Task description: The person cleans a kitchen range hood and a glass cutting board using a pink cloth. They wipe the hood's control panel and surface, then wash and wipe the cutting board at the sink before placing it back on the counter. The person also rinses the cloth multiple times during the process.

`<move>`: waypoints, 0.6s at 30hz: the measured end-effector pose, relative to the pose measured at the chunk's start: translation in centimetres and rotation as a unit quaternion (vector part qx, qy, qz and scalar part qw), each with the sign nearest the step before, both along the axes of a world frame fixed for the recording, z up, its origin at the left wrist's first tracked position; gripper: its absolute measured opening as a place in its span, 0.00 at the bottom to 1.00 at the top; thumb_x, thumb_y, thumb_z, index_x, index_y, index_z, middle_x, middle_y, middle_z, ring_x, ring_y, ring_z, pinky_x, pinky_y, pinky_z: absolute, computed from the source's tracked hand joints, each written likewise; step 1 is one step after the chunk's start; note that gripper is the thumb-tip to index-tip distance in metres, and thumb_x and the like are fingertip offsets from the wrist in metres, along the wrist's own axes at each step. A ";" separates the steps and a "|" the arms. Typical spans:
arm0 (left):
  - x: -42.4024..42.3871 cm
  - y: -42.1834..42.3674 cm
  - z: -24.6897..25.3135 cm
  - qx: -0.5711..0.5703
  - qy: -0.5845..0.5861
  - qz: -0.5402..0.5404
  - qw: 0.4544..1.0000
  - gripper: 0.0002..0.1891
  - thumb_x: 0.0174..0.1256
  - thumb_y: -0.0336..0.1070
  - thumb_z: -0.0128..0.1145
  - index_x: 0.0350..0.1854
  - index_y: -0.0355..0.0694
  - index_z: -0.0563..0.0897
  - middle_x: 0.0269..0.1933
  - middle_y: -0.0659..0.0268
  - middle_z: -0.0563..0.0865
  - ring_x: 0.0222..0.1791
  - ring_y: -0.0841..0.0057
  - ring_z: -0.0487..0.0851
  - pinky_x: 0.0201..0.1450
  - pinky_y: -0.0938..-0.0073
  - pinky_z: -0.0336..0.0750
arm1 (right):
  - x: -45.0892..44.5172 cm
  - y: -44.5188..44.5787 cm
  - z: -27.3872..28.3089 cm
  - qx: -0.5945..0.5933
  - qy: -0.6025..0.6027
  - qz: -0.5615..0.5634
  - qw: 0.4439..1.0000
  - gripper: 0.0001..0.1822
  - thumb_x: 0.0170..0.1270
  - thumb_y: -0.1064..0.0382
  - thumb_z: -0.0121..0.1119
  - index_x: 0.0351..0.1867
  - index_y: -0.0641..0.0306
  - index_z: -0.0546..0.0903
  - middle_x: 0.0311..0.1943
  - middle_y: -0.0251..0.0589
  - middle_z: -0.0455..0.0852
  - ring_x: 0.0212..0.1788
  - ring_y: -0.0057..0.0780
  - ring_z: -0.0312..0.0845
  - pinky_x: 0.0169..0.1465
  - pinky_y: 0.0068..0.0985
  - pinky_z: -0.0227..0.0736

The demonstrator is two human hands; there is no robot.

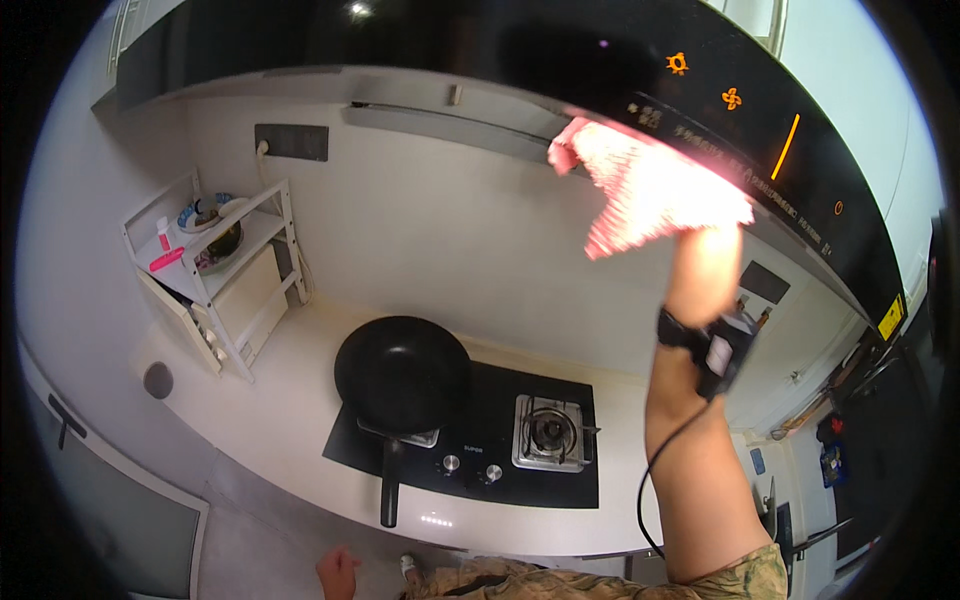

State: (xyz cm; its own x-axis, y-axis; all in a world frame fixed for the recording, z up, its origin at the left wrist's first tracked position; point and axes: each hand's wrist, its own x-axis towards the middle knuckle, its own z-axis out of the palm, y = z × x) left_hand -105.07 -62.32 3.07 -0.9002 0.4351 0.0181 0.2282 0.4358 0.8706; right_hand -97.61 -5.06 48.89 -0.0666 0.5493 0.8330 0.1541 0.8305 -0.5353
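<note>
My right arm reaches up to the range hood (480,45), a black glass panel with lit orange control symbols. A pink cloth (652,187), washed out by bright light, covers most of my right hand (709,244) and lies along the hood's lower front edge. The fingers are hidden beneath it. Low in the picture, my left hand (337,573) hangs in front of the counter, fingers curled and holding nothing visible. Below the hood a black wok (403,371) sits on the left burner of a black gas hob (487,420), its handle towards me.
The right burner (551,431) carries a metal pan support. A white shelf rack (247,225) with bowls and a pink-handled item stands on the counter (277,420) at left. A grey round object (158,380) is near its corner. A cable (645,480) trails from my wrist-worn device (724,352).
</note>
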 end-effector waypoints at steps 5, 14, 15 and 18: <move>-1.9 1.9 1.1 0.131 -0.119 0.042 0.983 0.09 0.61 0.29 0.50 0.39 0.31 0.80 0.23 0.60 0.83 0.24 0.77 0.83 0.30 0.78 0.75 | 3.4 -0.6 -0.8 0.005 0.021 -0.021 1.000 0.10 0.67 0.61 0.48 0.38 0.64 0.76 0.31 0.40 0.78 0.31 0.29 0.73 0.42 0.27 0.71; -2.7 -1.1 1.8 0.033 -0.010 0.022 0.999 0.09 0.62 0.36 0.50 0.33 0.38 0.80 0.25 0.61 0.82 0.27 0.67 0.79 0.34 0.67 0.73 | -8.2 -6.4 -0.5 0.006 0.039 0.040 0.998 0.10 0.66 0.61 0.47 0.33 0.65 0.77 0.26 0.39 0.79 0.26 0.27 0.73 0.38 0.26 0.71; -2.4 -1.5 0.8 0.019 -0.025 0.026 0.999 0.09 0.62 0.36 0.50 0.34 0.38 0.81 0.25 0.61 0.82 0.27 0.68 0.80 0.34 0.68 0.73 | -9.3 -6.9 0.6 -0.004 0.038 0.056 0.998 0.10 0.66 0.61 0.47 0.33 0.65 0.78 0.26 0.39 0.79 0.26 0.27 0.73 0.38 0.26 0.71; -1.5 -3.7 -0.1 -0.008 -0.057 0.041 0.997 0.10 0.62 0.35 0.49 0.39 0.37 0.82 0.25 0.62 0.83 0.27 0.70 0.80 0.35 0.70 0.74 | -12.0 -7.9 2.9 -0.064 0.040 0.131 0.989 0.11 0.66 0.62 0.47 0.31 0.65 0.78 0.24 0.39 0.80 0.24 0.26 0.73 0.37 0.26 0.71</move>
